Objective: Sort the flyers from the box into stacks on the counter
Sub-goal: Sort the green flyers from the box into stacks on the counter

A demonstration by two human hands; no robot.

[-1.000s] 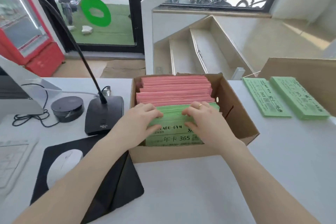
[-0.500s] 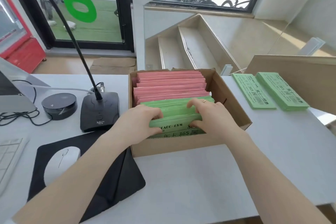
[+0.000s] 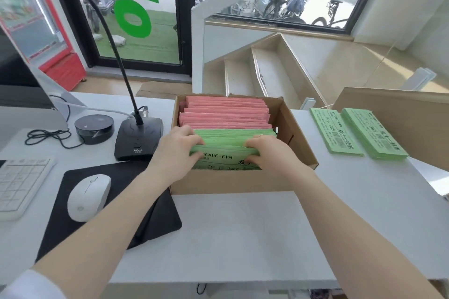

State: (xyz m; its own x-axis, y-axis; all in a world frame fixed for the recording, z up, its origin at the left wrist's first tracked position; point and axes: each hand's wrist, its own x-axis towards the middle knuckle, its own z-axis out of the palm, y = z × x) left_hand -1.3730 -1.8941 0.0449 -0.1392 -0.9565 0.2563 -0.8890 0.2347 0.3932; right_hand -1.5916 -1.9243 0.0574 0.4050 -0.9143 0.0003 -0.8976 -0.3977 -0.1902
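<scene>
— Where do we have the flyers?

— Standing on edge in the box (image 3: 297, 138) mid-counter (image 3: 243, 238): pink flyers (image 3: 226, 114) fill its far half, green flyers (image 3: 226, 141) its near half. Two green stacks (image 3: 357, 132) lie flat right of the box, side by side.

— And our hands?

— Both are inside the box's near end. Our left hand (image 3: 176, 150) curls its fingers (image 3: 194, 139) over the top edge of a green bunch, thumb on the printed front; our right hand (image 3: 269, 153) grips the same bunch at its right end.

— What crowds the box?

— Just left of it sits the microphone base (image 3: 138, 139), its gooseneck rising leftward, with a black puck (image 3: 94, 128) beyond. The mousepad (image 3: 116, 211) tucks under the box's near-left corner and carries a white mouse (image 3: 88, 196); a keyboard (image 3: 20, 184) lies further left. A brown board (image 3: 401, 124) stands behind the stacks.
</scene>
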